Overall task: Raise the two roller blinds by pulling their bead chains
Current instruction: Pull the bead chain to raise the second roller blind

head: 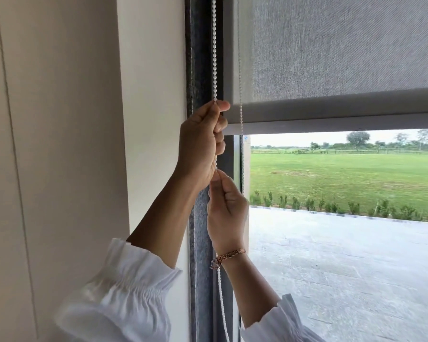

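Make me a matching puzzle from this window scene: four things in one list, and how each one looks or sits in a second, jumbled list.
Things:
1 left hand
2 right hand
3 roller blind
4 bracelet

States:
A grey, partly raised
B pinches the bead chain, lower of the two
C braided, brownish
D grips the bead chain, upper of the two

Pairs: 1-D, 2-B, 3-A, 4-C
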